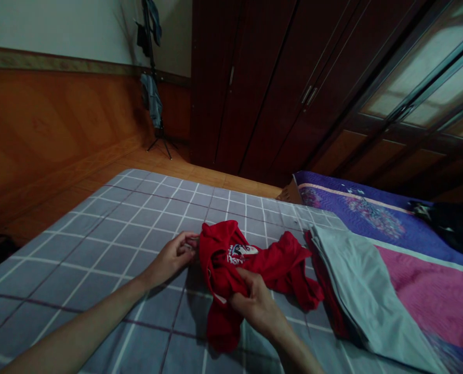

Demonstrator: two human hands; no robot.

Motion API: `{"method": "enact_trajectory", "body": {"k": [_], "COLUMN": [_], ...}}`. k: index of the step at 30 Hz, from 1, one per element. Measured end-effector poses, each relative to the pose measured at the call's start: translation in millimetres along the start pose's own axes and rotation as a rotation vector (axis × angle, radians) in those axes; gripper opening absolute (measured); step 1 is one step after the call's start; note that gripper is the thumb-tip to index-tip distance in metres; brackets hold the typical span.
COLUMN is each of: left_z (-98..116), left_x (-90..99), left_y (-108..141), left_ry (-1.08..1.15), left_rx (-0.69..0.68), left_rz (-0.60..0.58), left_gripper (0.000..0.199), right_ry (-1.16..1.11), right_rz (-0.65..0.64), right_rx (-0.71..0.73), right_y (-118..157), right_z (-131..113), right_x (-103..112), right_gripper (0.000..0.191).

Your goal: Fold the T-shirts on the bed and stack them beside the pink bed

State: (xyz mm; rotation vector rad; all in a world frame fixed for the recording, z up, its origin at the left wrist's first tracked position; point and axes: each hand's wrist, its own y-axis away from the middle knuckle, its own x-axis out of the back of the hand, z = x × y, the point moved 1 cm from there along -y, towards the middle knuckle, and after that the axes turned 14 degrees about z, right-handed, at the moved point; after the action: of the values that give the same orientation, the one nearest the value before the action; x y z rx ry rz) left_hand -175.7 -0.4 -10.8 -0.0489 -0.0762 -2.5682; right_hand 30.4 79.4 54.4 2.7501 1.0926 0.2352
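A crumpled red garment (281,262) with a white and black print lies on the grey checked bedsheet (137,218), its sleeve spread to the right. At its left edge is my left hand (179,252), fingers curled and pinching the cloth's edge. My right hand (256,301) grips the lower middle of the garment between thumb and fingers. Right of it rests a stack of folded clothes, with a light grey-green piece (364,291) on top and dark red cloth beneath.
Beside the bed on the right is a purple and pink floral mattress (371,213) with a black item (457,223) on it. Dark wardrobes (254,88) stand beyond the bed. A stand with hanging clothes (152,98) is at the back left.
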Motion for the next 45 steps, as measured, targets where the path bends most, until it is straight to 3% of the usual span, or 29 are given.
{"method": "enact_trajectory", "body": {"k": [2, 4, 7, 10, 13, 17, 20, 23, 26, 29, 32, 37, 40, 43, 45], "left_z": [-2.6, 2.6, 22.7, 43.8, 58.0, 68.2, 71.1, 71.0, 69.2, 64.6, 57.3, 50.2, 49.9, 50.4, 53.4], "left_x": [-0.7, -3.7, -12.6, -21.0, -20.9, -10.5, -6.4, -8.4, -14.0, -20.4, -23.0, -19.7, -25.6, -34.0, -33.9], "left_y": [-6.0, -9.0, -11.6, -16.4, -21.0, -20.0, -16.7, -16.5, -19.1, -20.8, -21.1, -20.7, -15.9, -10.7, -11.0], "left_ry": [-0.089, -0.212, -0.376, -0.455, -0.355, -0.070, 0.109, 0.139, 0.019, -0.136, -0.257, -0.465, -0.486, -0.455, -0.382], "left_rx": [-0.068, -0.203, -0.477, -0.573, -0.492, -0.261, -0.127, -0.081, -0.092, -0.106, -0.132, -0.350, -0.492, -0.531, -0.472], "left_rz": [0.091, 0.076, -0.085, -0.319, -0.474, -0.472, -0.413, -0.400, -0.451, -0.536, -0.618, -0.647, -0.711, -0.709, -0.646], "left_gripper": [0.054, 0.060, 0.050, 0.026, 0.018, 0.016, 0.019, 0.019, 0.015, 0.022, 0.034, 0.047, 0.057, 0.034, 0.020], "right_ry": [0.015, 0.041, 0.139, 0.258, 0.181, 0.077, 0.066, 0.266, 0.464, 0.519, 0.405, 0.009, -0.199, -0.227, -0.168], "right_rz": [-0.056, -0.091, -0.136, -0.078, 0.207, 0.620, 0.666, 0.687, 0.794, 0.759, 0.673, 0.846, 0.861, 0.862, 0.896], "right_rx": [-0.016, -0.006, 0.000, -0.028, -0.075, -0.065, 0.021, 0.136, 0.176, 0.133, 0.087, -0.001, -0.004, 0.009, 0.045], "right_y": [8.9, 19.8, 37.7, 50.3, 53.0, 53.7, 57.5, 57.9, 50.2, 40.5, 39.3, 55.1, 62.8, 66.7, 70.1], "right_z": [-11.0, -21.2, -31.9, -31.6, -16.8, 23.1, 59.7, 89.0, 100.9, 95.8, 82.2, 55.1, 37.8, 21.1, 10.6], "right_x": [1.4, 3.1, 14.3, 42.6, 81.1, 109.4, 99.1, 81.1, 73.5, 75.9, 82.4, 97.7, 100.8, 98.9, 99.5], "right_gripper": [0.009, 0.006, 0.004, 0.005, 0.018, 0.034, 0.056, 0.084, 0.087, 0.050, 0.021, 0.030, 0.031, 0.033, 0.033]}}
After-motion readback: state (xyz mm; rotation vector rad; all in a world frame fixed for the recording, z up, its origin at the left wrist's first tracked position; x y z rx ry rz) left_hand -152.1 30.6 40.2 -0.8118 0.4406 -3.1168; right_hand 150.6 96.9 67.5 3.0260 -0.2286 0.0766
